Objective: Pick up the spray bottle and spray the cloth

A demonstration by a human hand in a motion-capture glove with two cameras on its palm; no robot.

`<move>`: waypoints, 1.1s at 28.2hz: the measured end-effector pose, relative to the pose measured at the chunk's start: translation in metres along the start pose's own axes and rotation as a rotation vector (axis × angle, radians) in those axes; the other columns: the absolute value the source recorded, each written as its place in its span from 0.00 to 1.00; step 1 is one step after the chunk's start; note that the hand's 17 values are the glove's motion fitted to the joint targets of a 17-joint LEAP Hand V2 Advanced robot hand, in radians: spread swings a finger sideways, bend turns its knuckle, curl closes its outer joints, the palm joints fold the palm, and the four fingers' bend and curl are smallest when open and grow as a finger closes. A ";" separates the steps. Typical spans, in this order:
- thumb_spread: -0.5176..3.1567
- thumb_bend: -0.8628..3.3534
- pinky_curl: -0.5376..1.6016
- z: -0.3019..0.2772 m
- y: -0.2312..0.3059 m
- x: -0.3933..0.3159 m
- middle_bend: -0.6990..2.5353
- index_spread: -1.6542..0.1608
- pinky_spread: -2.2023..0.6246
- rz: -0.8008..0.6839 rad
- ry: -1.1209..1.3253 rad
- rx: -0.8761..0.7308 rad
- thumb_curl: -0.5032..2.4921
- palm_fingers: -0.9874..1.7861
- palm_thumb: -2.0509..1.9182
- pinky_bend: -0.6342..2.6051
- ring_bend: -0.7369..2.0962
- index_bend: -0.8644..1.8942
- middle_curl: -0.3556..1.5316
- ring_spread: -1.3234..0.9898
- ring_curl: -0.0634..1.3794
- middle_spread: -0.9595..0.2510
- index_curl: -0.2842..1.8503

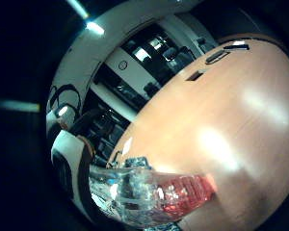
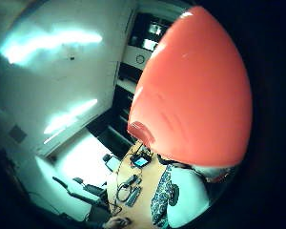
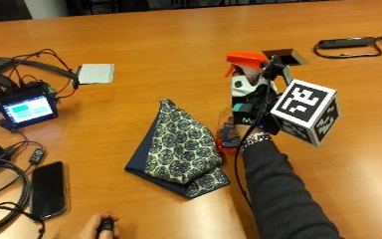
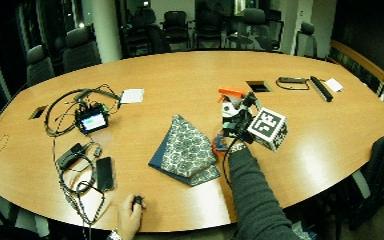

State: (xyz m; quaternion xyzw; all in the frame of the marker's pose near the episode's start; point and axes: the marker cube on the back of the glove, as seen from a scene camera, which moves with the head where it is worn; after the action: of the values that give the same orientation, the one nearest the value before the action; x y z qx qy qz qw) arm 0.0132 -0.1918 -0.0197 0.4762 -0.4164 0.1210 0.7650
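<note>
Nozzle of the clear plastic spray bottle with orange trigger head (image 3: 244, 74) points toward the folded navy cloth with a cream medallion pattern (image 3: 178, 149). The bottle's long axis stands near upright. The black-gloved right hand (image 3: 254, 102) wraps its fingers around the bottle's neck, below the orange head, holding the bottle above the wooden table (image 3: 178, 40). The cloth lies flat just beside the grip, on the nozzle side. Liquid level inside the bottle cannot be determined.
</note>
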 end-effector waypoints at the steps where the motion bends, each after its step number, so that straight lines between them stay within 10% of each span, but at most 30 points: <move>1: 0.32 0.20 0.45 0.001 0.001 0.001 0.38 0.76 0.67 -0.005 0.002 -0.010 0.35 0.88 0.75 0.35 0.50 0.40 0.46 0.48 0.36 0.60 0.35; 31: 0.29 0.20 0.45 0.002 -0.019 -0.080 0.39 0.76 0.66 -0.947 0.530 -0.442 0.39 0.86 0.75 0.36 0.52 0.41 0.46 0.48 0.37 0.60 0.38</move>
State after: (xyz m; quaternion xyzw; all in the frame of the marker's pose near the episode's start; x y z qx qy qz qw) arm -0.0260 -0.1861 -0.0913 0.3932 0.0319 -0.2086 0.8949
